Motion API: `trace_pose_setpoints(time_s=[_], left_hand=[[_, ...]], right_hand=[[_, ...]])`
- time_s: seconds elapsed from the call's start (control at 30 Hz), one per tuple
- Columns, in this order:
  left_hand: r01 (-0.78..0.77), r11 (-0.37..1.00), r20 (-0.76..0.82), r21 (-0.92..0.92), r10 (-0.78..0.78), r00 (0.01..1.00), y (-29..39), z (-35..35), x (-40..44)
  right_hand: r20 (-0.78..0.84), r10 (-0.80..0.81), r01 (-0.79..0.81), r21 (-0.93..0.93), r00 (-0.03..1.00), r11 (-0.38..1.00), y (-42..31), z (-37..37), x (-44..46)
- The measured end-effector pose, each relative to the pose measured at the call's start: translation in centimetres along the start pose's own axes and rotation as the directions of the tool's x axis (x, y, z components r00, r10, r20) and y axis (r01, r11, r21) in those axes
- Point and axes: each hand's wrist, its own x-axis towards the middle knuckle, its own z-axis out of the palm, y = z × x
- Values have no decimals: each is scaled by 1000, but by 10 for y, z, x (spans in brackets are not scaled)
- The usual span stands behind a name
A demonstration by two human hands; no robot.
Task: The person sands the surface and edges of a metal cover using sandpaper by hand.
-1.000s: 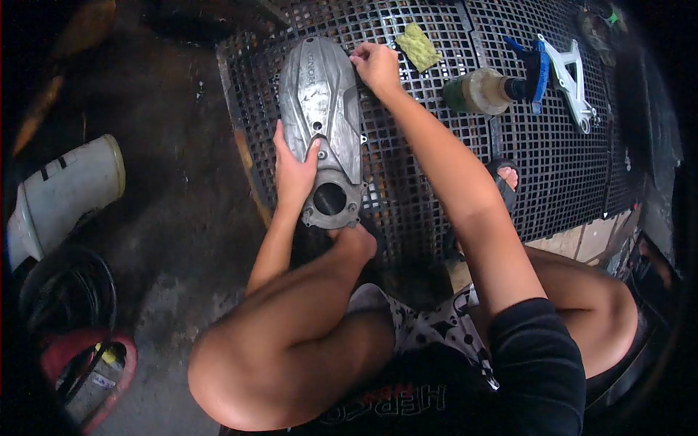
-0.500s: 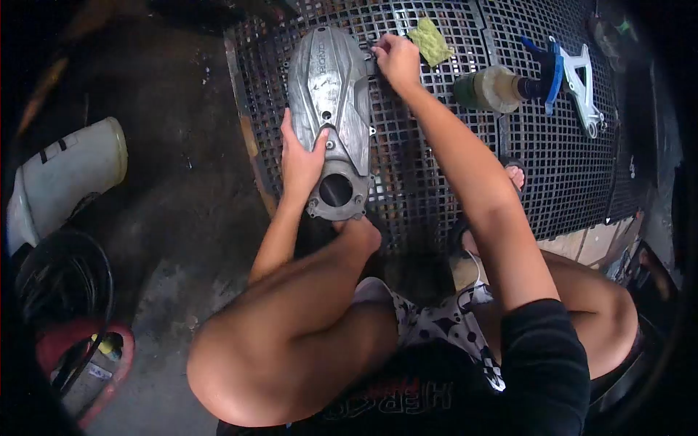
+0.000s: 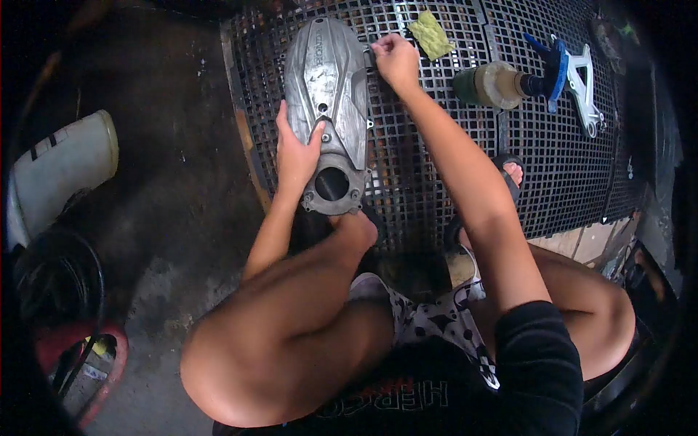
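A long grey metal cover (image 3: pixel 327 87), with a round opening at its near end, lies on the black grid mat (image 3: pixel 407 160). My left hand (image 3: pixel 297 156) grips the cover's left side, its thumb on top near the small hole. Just right of the cover's far part, my right hand (image 3: pixel 396 58) is closed with fingertips pinched together. Whatever is between those fingertips is too small to make out. Beyond that hand is a yellow-green sponge (image 3: pixel 431 35).
Right of my right forearm, a bottle (image 3: pixel 498 85) lies on the mat, near a blue-and-black tool (image 3: pixel 556 73) and a white metal bracket (image 3: pixel 582 91). On the left are a whitish container (image 3: pixel 65 167), black hoses (image 3: pixel 58 280) and a red object (image 3: pixel 116 349).
My right hand has moved slightly away from the cover's edge, to the right, fingers still pinched. The view has shifted a little. My left hand keeps its hold on the cover.
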Motion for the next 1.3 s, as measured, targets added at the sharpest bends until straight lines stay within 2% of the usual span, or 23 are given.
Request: trace_pose_setpoints(time_s=[0.03,0.1,0.17,0.23,0.3,0.43,0.5,0.57,0.67,0.77,0.8,0.9,0.93,0.97,1.03,1.07,1.17,1.2,1.3], left_hand=[[0,1000,-3,-1,0,1000,-1,0,1],[66,997,30,-41,-65,997,-2,1,0],[68,996,31,-65,-66,997,-7,5,1],[69,994,30,-90,-67,997,-9,5,0],[34,993,26,-111,-31,999,-8,5,0],[22,992,49,-125,-16,999,-20,10,4],[46,990,61,-134,-38,997,-25,12,5],[1,994,42,-110,3,999,-33,14,9],[-19,989,48,-146,26,999,-30,15,7],[11,992,61,-126,-3,998,-35,16,9],[-8,986,65,-166,19,998,-36,16,9],[44,989,67,-138,-35,997,-35,17,8],[21,992,55,-128,-14,998,-35,16,8],[20,992,58,-125,-12,998,-34,14,6],[26,992,43,-120,-21,999,-35,17,8],[17,992,38,-128,-12,999,-34,18,10],[-9,991,38,-132,14,999,-41,17,11],[15,993,42,-116,-10,999,-37,17,10],[51,994,48,-98,-46,998,-33,14,7]], right_hand=[[-51,13,-16,-49,999,999,6,-2,0],[-78,17,-17,-3,997,1000,14,-9,-9],[-109,-5,6,10,994,1000,8,-26,-33],[-9,23,-22,85,1000,996,-9,-37,-60],[25,23,-26,125,999,992,-26,-46,-81],[11,61,-62,274,998,960,-35,-45,-110],[79,-10,-2,155,997,988,-42,-52,-125],[66,-123,107,213,990,971,-48,-51,-143],[18,-163,155,230,986,961,-49,-51,-167],[-47,-123,128,144,991,981,-50,-51,-199],[-22,-3,7,165,1000,986,-60,-53,-210],[-30,52,-46,163,998,985,-64,-56,-227],[-32,12,-11,7,999,1000,-61,-55,-232],[-35,15,-15,9,999,1000,-61,-55,-239],[20,209,-208,-31,978,978,-73,-62,-246],[20,390,-391,41,920,920,-78,-63,-244],[-41,386,-384,57,921,922,-78,-54,-220],[-100,337,-321,150,936,935,-76,-47,-212],[-43,293,-290,65,955,955,-76,-49,-217]])
